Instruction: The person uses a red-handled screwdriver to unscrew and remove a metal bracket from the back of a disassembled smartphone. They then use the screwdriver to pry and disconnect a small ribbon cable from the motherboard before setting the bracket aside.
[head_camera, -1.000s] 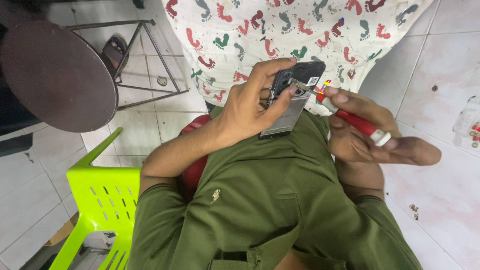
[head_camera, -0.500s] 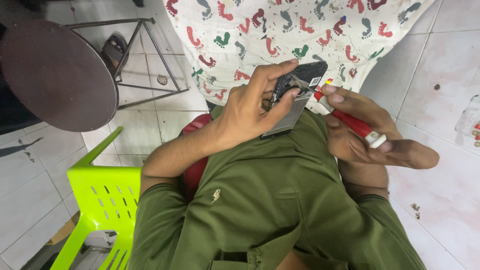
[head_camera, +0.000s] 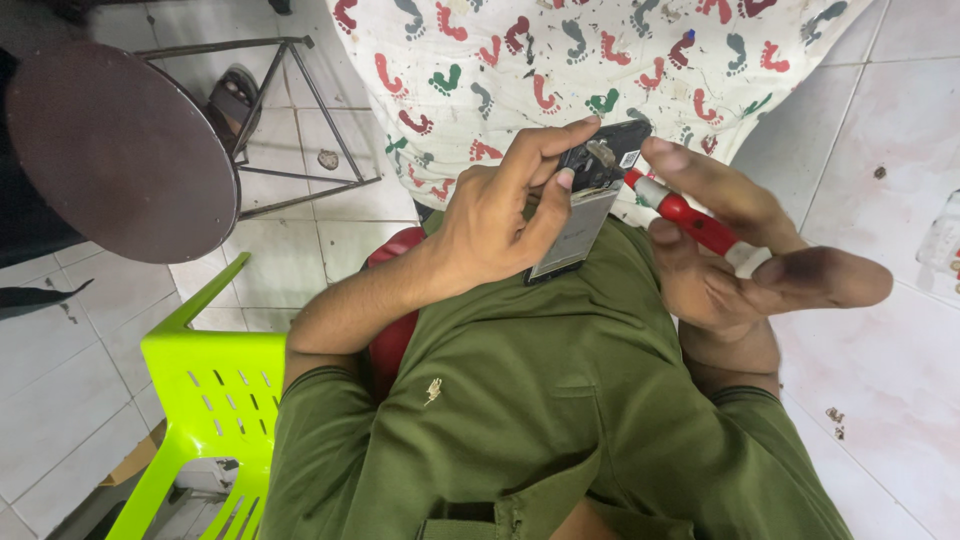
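Since the earlier frame: grip and tool angle unchanged, phone barely shifted. Left hand (head_camera: 495, 225), fingers pinching the opened phone (head_camera: 585, 205), holds it above the green shirt (head_camera: 530, 410). Right hand (head_camera: 735, 255) fingers clamp a red screwdriver (head_camera: 695, 222), tip at the phone's upper edge. Left of the phone: lime chair (head_camera: 215, 385), round stool (head_camera: 120, 150). Beyond the phone: footprint-patterned cloth (head_camera: 560, 60).

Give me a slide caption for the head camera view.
Left hand grips an opened phone while right hand points a red screwdriver at its top.

Round stool (head_camera: 120, 150) left — tiled floor (head_camera: 880, 130) right.
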